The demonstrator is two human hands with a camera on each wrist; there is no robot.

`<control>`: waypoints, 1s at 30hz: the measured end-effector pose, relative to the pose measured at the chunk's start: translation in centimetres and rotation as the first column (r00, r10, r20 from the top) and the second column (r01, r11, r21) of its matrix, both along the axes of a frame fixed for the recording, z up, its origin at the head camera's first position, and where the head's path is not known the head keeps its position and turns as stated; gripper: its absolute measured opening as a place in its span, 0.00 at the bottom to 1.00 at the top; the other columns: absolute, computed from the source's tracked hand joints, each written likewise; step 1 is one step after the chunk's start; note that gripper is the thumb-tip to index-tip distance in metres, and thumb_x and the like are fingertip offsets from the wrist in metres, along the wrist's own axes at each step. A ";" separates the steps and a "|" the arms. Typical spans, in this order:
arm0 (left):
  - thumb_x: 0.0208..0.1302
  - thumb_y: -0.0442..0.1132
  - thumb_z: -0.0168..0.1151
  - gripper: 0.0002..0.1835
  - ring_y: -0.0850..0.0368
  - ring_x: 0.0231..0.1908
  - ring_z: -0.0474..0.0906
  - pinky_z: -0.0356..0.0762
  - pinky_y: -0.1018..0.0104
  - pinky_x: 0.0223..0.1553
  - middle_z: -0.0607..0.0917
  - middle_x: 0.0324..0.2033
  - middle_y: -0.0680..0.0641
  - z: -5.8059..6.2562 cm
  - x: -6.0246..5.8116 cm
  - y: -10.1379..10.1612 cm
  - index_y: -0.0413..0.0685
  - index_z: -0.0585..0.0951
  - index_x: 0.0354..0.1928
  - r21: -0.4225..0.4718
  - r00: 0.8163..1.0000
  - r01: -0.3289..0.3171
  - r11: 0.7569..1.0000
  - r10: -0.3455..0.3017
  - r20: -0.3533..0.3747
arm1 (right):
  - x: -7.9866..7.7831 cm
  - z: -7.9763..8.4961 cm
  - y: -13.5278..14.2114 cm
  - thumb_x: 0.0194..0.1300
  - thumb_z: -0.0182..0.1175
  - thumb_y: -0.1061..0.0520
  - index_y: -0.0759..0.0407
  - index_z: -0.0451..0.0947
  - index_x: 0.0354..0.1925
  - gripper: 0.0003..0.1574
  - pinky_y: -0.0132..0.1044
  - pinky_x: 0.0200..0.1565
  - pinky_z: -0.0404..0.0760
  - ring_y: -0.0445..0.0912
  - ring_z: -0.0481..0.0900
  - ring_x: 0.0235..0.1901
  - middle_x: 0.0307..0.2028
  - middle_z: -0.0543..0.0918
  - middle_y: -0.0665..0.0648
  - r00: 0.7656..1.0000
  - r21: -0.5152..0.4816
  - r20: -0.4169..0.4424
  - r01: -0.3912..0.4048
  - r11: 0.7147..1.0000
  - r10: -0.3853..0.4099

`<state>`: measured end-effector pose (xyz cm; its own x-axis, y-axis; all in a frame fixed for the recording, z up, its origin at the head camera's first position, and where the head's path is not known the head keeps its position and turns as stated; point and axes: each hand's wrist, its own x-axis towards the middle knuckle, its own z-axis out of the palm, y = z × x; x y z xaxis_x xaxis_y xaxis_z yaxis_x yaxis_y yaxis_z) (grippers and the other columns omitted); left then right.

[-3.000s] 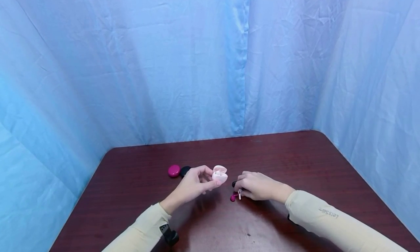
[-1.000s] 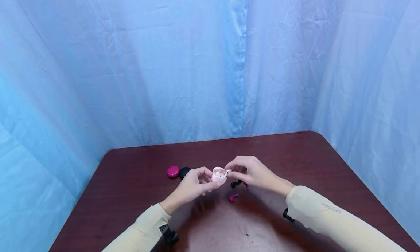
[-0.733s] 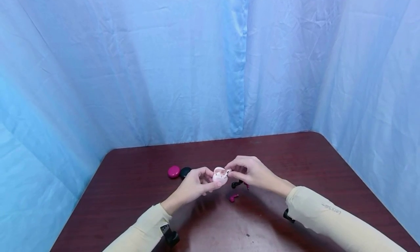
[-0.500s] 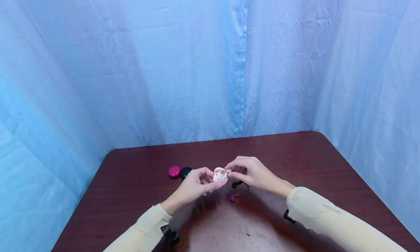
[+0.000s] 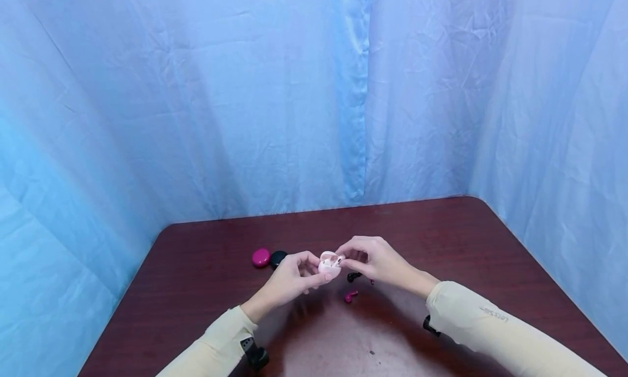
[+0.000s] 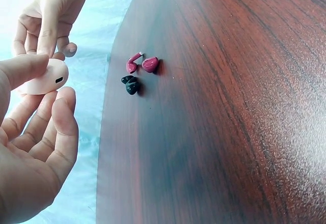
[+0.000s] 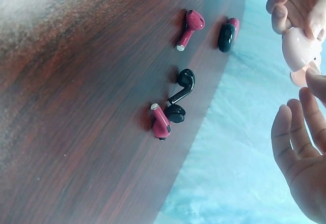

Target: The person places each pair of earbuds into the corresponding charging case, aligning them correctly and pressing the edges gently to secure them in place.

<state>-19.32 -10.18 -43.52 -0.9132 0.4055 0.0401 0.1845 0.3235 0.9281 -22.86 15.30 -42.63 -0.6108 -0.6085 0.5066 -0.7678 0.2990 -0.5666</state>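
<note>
Above the table, my left hand [image 5: 291, 273] grips a pale pink earbud case [image 5: 328, 269] between thumb and fingers, its lid raised. My right hand [image 5: 375, 260] pinches a pale earbud [image 5: 339, 260] with thumb and forefinger, right at the open mouth of the case. From the left wrist view, the outer shell of the case [image 6: 48, 79] shows a dark charging port, and the fingers of the right hand [image 6: 48, 25] meet it from above. In the right wrist view, the rounded case [image 7: 298, 50] hides most of the pinched earbud.
On the dark wood table [image 5: 417, 224] below the hands lie two magenta earbuds [image 7: 192, 23] and two black earbuds [image 7: 186, 81], close together. A round magenta case [image 5: 261, 257] touches a black case [image 5: 277, 258] behind the left hand. Blue curtains [image 5: 289, 93] surround the table.
Three seconds ago my right hand was down among the loose earbuds. It has since risen to the case with the pale earbud, and lately dipped slightly. My left hand has barely moved.
</note>
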 end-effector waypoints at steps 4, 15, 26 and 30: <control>0.62 0.45 0.74 0.16 0.50 0.27 0.81 0.83 0.63 0.27 0.84 0.32 0.48 -0.1 0.1 0.1 0.43 0.80 0.44 0.001 1.000 -0.007 1.000 0.007 0.009 | 0.1 -0.1 0.0 0.63 0.72 0.59 0.50 0.86 0.46 0.13 0.33 0.29 0.82 0.35 0.79 0.28 0.34 0.84 0.41 1.000 0.011 -0.001 0.004 1.000 -0.004; 0.63 0.43 0.73 0.15 0.44 0.29 0.82 0.83 0.61 0.26 0.83 0.33 0.49 -0.1 0.0 0.2 0.44 0.81 0.45 0.006 1.000 -0.008 1.000 0.008 0.005 | 0.0 0.2 0.0 0.62 0.73 0.60 0.52 0.85 0.45 0.13 0.33 0.30 0.82 0.35 0.79 0.28 0.33 0.84 0.42 1.000 0.031 0.000 0.008 0.999 -0.008; 0.63 0.44 0.74 0.16 0.41 0.29 0.82 0.83 0.58 0.27 0.84 0.33 0.48 0.1 0.0 0.4 0.43 0.80 0.45 0.017 1.000 0.005 1.000 -0.005 0.006 | 0.0 0.2 -0.1 0.62 0.73 0.61 0.52 0.86 0.46 0.13 0.32 0.28 0.80 0.35 0.79 0.28 0.35 0.86 0.42 1.000 0.028 -0.014 -0.005 1.000 0.005; 0.63 0.43 0.74 0.16 0.41 0.29 0.82 0.83 0.61 0.26 0.84 0.32 0.49 0.1 0.0 0.4 0.43 0.80 0.45 0.016 1.000 0.005 1.000 -0.005 0.004 | 0.0 0.2 0.0 0.62 0.73 0.60 0.52 0.86 0.46 0.13 0.33 0.29 0.81 0.35 0.79 0.28 0.35 0.86 0.42 1.000 0.039 -0.005 -0.002 0.999 0.003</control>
